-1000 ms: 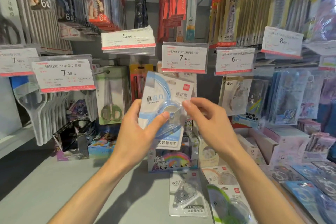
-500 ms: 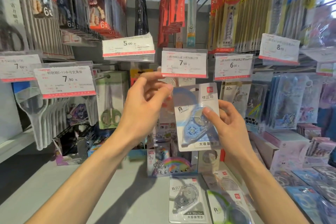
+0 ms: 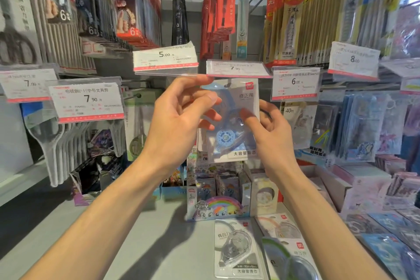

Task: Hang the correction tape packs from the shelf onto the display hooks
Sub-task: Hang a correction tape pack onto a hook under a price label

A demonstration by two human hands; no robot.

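1. Below the 7.90 tag, a blue pack of correction tape sits upright at the hook, its hang hole near the top edge level with the hook end; whether it is threaded on cannot be told.
2. Printed on the pack: "修正带" at upper right beside a red logo, and "大容量带芯" along the bottom.
3. The left hand has curled fingers, thumb and fingertips touching the pack's upper left edge.
4. The right hand pinches the pack's right side, thumb pressed on the clear blister over the blue tape wheel.
5. On the grey shelf lie 3 more packs: a grey one, a green one and a pale one behind them.
6. Other price tags read 5.00, 6.00, 8.00 and 7.90; the last hangs over scissors.
7. A rainbow "My Little Pony" box stands under the held pack.
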